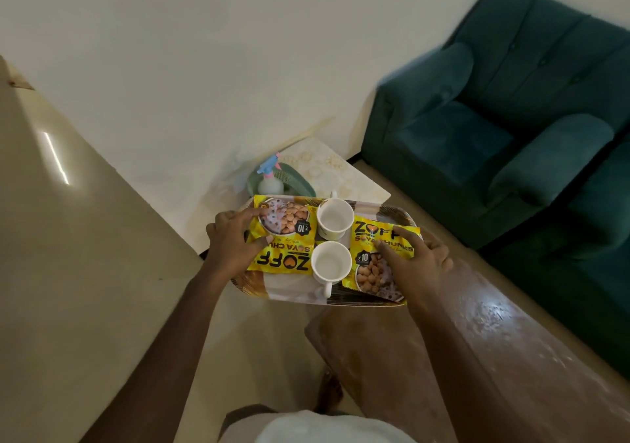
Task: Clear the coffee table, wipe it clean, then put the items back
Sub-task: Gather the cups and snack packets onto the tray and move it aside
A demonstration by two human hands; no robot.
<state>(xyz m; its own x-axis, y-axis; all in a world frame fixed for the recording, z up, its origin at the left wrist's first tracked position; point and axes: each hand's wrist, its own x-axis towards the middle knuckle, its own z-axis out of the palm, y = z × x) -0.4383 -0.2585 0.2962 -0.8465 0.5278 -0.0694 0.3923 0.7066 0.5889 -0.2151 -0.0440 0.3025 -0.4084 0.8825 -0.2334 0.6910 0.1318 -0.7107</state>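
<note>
I hold a patterned tray (289,292) in the air with both hands, past the end of the brown wooden coffee table (443,357). My left hand (231,241) grips the tray's left edge, thumb pressing a yellow soya-chunks packet (286,238). At the tray's right edge my right hand (419,255) does the same, fingers on a second yellow packet (371,265). Two white cups (335,219) (330,262) stand between the packets.
Beyond the tray is a small pale side table (341,173) carrying a spray bottle (271,178) and a green holder (300,183). A dark green sofa (511,108) fills the right side. Cream floor lies to the left, and my foot (329,391) shows below.
</note>
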